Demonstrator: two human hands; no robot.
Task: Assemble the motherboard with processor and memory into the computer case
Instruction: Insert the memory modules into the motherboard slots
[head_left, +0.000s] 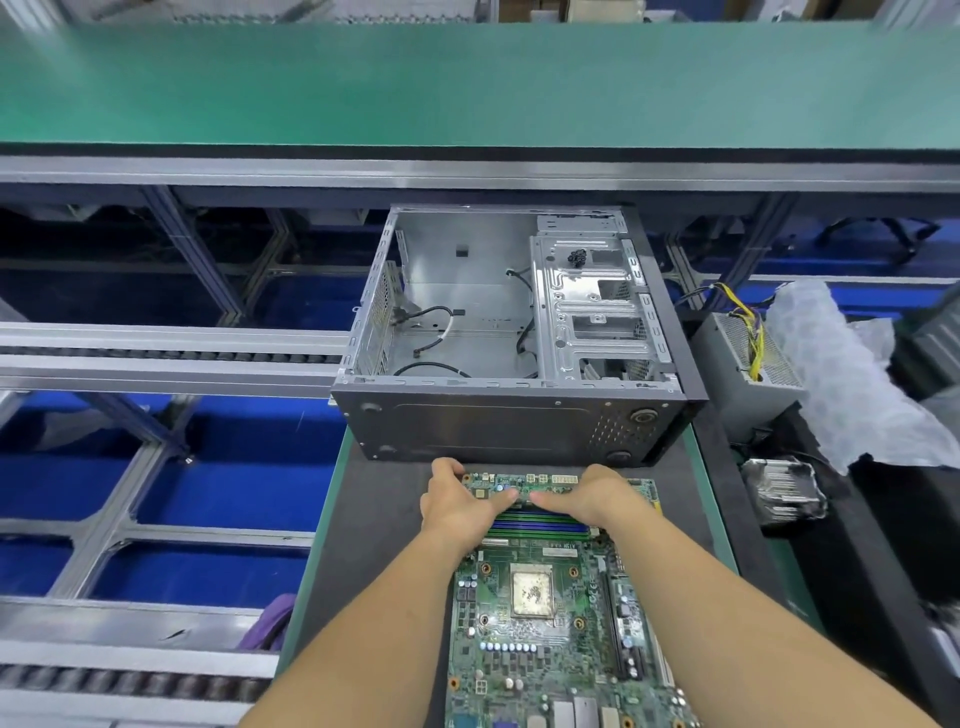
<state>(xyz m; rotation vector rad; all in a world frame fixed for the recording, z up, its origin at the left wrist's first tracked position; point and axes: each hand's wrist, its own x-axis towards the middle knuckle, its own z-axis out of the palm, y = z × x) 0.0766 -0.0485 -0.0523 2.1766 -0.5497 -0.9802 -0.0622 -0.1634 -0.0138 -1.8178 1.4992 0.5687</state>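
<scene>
A green motherboard (550, 634) lies flat on the dark mat in front of me, with the silver processor (531, 590) seated in its middle. At the board's far end a memory stick (523, 494) lies along the memory slots (540, 524). My left hand (457, 501) and my right hand (597, 499) both press down on that stick, thumbs meeting near its middle. Beyond the board the open grey computer case (509, 332) lies on its side, loose black cables inside it.
A power supply (748, 358) with yellow and black wires stands right of the case beside crumpled bubble wrap (852, 374). A metal heatsink (784, 491) sits on the right. A green conveyor belt (467, 88) runs across the back. Roller rails (156, 358) lie on the left.
</scene>
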